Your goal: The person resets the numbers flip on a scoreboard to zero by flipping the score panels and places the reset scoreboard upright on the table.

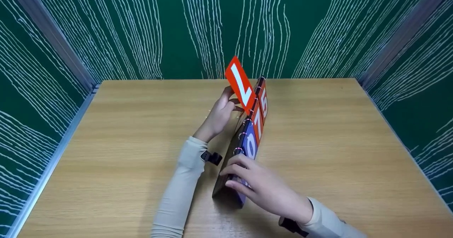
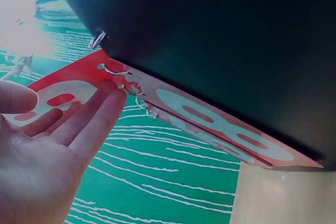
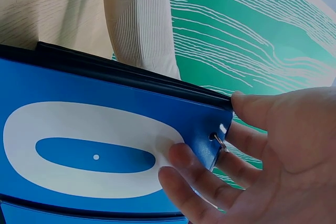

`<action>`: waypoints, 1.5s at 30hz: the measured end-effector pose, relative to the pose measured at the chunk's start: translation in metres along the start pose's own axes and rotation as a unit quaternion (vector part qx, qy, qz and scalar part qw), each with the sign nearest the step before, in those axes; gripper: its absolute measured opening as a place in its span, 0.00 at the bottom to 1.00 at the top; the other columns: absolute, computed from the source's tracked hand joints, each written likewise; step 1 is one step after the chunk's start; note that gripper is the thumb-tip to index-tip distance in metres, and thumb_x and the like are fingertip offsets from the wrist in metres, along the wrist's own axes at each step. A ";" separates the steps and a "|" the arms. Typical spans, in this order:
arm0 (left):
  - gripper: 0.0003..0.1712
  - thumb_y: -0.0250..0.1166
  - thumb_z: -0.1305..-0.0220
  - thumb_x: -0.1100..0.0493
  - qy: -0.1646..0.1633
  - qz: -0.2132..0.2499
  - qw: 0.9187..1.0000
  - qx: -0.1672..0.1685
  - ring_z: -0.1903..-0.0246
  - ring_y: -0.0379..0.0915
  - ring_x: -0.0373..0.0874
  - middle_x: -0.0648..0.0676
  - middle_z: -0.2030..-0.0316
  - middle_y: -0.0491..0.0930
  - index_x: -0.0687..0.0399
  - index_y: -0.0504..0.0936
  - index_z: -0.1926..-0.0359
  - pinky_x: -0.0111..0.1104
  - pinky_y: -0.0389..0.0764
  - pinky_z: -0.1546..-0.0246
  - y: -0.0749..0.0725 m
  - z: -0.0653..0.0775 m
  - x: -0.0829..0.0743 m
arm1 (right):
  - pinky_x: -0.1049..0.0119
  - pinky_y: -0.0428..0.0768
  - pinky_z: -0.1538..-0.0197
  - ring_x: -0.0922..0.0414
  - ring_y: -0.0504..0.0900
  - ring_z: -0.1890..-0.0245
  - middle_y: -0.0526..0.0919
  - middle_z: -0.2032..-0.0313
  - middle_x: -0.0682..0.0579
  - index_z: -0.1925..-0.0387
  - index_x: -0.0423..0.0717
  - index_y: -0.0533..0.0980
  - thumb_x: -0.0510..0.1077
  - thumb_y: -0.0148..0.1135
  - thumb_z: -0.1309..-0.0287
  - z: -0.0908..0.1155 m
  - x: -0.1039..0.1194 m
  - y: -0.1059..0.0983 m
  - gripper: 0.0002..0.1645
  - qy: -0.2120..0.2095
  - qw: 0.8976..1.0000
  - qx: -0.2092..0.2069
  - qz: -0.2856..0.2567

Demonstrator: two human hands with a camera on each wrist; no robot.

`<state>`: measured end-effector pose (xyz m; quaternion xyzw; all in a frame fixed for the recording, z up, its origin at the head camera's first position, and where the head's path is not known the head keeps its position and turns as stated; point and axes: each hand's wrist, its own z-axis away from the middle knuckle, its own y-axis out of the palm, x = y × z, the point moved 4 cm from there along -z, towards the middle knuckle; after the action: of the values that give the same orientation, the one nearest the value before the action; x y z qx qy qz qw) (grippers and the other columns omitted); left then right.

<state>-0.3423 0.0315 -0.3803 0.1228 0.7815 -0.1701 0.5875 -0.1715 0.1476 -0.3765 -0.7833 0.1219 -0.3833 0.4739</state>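
A tabletop flip scoreboard [image 1: 228, 154] stands like a tent, with number cards hung on metal rings along its top edge. One red card [image 1: 241, 84] is lifted, its white figure like an inverted 7 in the head view. My left hand [image 1: 218, 117] lies behind this card, its fingers [image 2: 100, 111] straight against the back, where a rounded white figure shows. At the near end, my right hand [image 1: 265, 188] holds the top edge, its fingertips [image 3: 181, 156] on a blue card [image 3: 94, 157] marked 0 and the thumb at the corner.
Farther along the board hang red cards reading 7 [image 1: 257, 123] and 5 [image 1: 264, 101]. The wooden table [image 1: 336, 135] extends on both sides. Green panels [image 1: 226, 29] with white wavy lines enclose it at the back and sides.
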 end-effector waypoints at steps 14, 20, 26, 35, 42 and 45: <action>0.30 0.40 0.28 0.62 0.005 -0.022 1.000 0.019 0.35 0.71 0.50 0.54 0.26 0.63 0.49 0.59 0.26 0.45 0.76 0.37 0.005 0.000 0.001 | 0.64 0.82 0.46 0.65 0.78 0.47 0.76 0.47 0.61 0.45 0.59 0.78 0.52 0.56 0.26 -0.001 0.002 -0.001 0.13 -0.012 1.000 -0.008 0.008; 0.28 0.40 0.25 0.63 0.006 -0.027 0.999 0.025 0.35 0.72 0.48 0.54 0.28 0.66 0.49 0.62 0.27 0.44 0.78 0.38 0.007 0.001 -0.001 | 0.65 0.82 0.46 0.65 0.78 0.47 0.76 0.47 0.61 0.45 0.59 0.78 0.52 0.57 0.27 0.000 0.002 -0.001 0.13 -0.019 1.000 -0.013 0.010; 0.27 0.40 0.24 0.61 -0.004 -0.042 0.999 0.028 0.35 0.72 0.45 0.51 0.30 0.69 0.50 0.65 0.28 0.43 0.78 0.38 0.006 0.002 -0.002 | 0.65 0.82 0.46 0.66 0.78 0.46 0.76 0.47 0.62 0.45 0.60 0.78 0.53 0.55 0.26 0.000 0.001 0.000 0.13 -0.013 1.000 -0.010 0.009; 0.26 0.41 0.24 0.63 0.000 -0.040 0.999 0.035 0.34 0.73 0.51 0.54 0.33 0.73 0.53 0.66 0.29 0.50 0.77 0.38 0.007 0.002 -0.004 | 0.65 0.81 0.44 0.65 0.79 0.47 0.77 0.47 0.62 0.46 0.58 0.79 0.49 0.58 0.27 0.000 0.003 -0.001 0.12 -0.041 0.999 -0.031 0.009; 0.24 0.44 0.23 0.64 -0.001 -0.047 0.998 0.040 0.37 0.76 0.42 0.49 0.37 0.79 0.53 0.66 0.29 0.40 0.79 0.38 0.007 0.002 -0.004 | 0.64 0.80 0.44 0.65 0.80 0.48 0.77 0.47 0.62 0.46 0.59 0.79 0.51 0.57 0.27 0.000 0.002 -0.001 0.12 -0.039 0.999 -0.031 0.016; 0.24 0.45 0.23 0.63 0.002 -0.049 0.998 0.040 0.38 0.77 0.40 0.47 0.39 0.81 0.52 0.67 0.29 0.43 0.79 0.36 0.007 0.003 -0.004 | 0.64 0.80 0.44 0.65 0.80 0.48 0.77 0.47 0.63 0.46 0.60 0.79 0.53 0.55 0.26 0.000 0.002 -0.002 0.13 -0.038 0.998 -0.035 0.028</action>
<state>-0.3364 0.0365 -0.3778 0.1080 0.7801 -0.2301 0.5717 -0.1703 0.1476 -0.3740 -0.8097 0.1386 -0.3352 0.4613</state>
